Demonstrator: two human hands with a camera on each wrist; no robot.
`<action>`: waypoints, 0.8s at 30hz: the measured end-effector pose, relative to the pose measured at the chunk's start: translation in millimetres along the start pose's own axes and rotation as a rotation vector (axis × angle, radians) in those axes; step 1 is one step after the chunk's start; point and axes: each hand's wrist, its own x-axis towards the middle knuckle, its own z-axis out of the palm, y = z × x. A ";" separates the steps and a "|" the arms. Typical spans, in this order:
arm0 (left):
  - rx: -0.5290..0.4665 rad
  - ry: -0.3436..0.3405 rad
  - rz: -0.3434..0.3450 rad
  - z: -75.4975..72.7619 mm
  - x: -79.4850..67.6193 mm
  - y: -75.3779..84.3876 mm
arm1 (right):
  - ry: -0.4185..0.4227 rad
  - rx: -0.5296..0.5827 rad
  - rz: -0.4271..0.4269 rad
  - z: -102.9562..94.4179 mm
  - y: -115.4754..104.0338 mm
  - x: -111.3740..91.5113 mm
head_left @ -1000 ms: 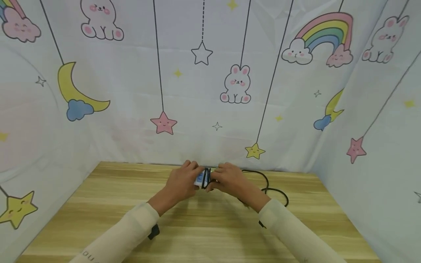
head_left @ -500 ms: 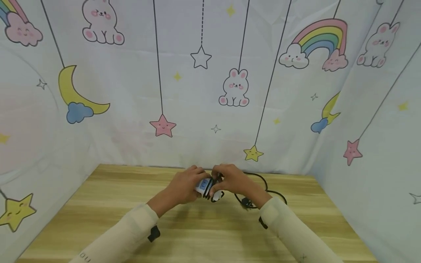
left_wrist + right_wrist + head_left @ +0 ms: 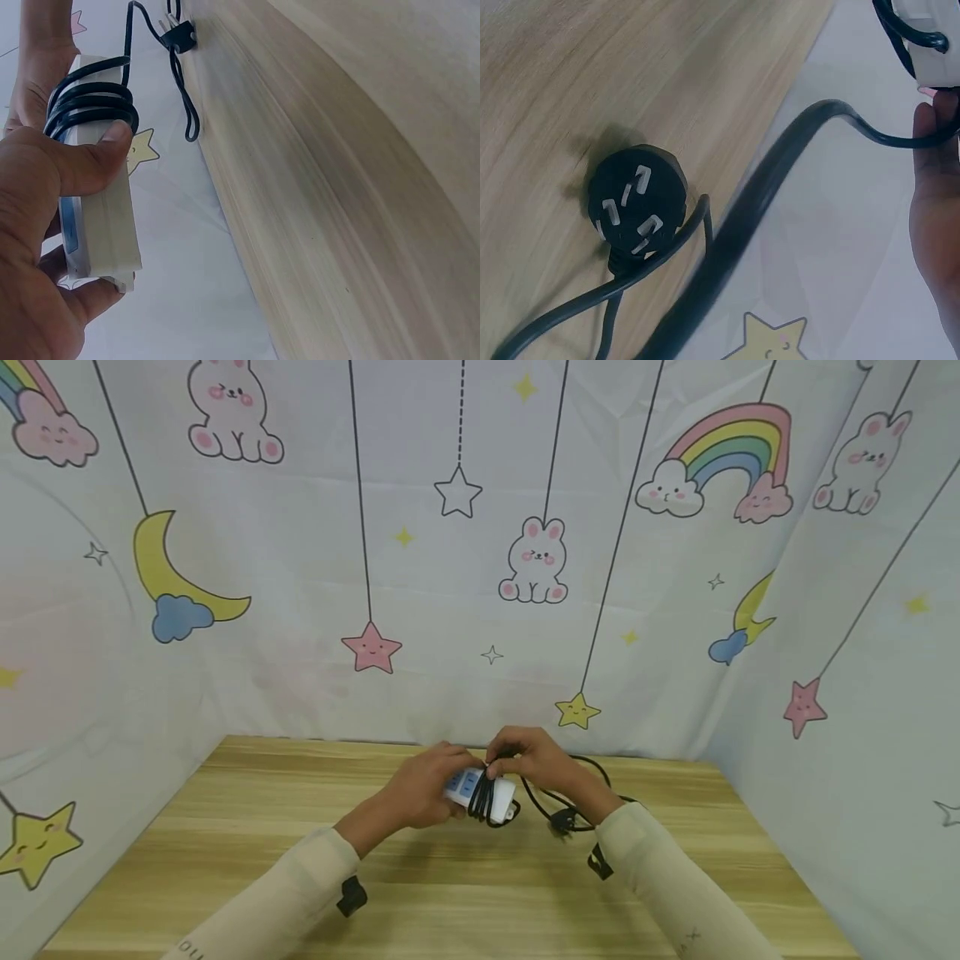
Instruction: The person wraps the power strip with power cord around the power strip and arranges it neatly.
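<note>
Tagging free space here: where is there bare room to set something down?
The tabletop looks bare between its left edge and the left sleeve, and between that and the right sleeve, nearer than the power strip. A narrower patch lies along the right edge. It is crowded around the right hand, with cord and plug.

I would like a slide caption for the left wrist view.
A left hand grips a white power strip wrapped in black cord.

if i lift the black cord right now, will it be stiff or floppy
Probably flexible: the black cord wraps closely around the white power strip. It may spring a little, since its loose length bows in wide curves. The chunky plug likely drags, being bulkier than the cord.
</note>
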 end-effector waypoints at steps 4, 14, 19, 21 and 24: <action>-0.046 0.020 -0.027 -0.8 1.3 0.5 | 0.042 0.088 0.007 -1.2 4.8 -0.3; -0.191 0.050 -0.101 3.2 1.3 -2.1 | 0.084 -0.004 0.090 0.1 9.6 -0.6; -0.275 0.080 -0.147 -1.4 6.0 1.2 | 0.030 -0.097 0.100 -0.6 12.2 -4.7; -0.281 0.091 -0.168 -2.2 9.3 3.7 | 0.017 -0.095 0.080 0.8 15.9 -7.1; -0.281 0.113 -0.193 -2.7 12.7 6.9 | 0.018 -0.086 0.054 4.8 21.5 -7.7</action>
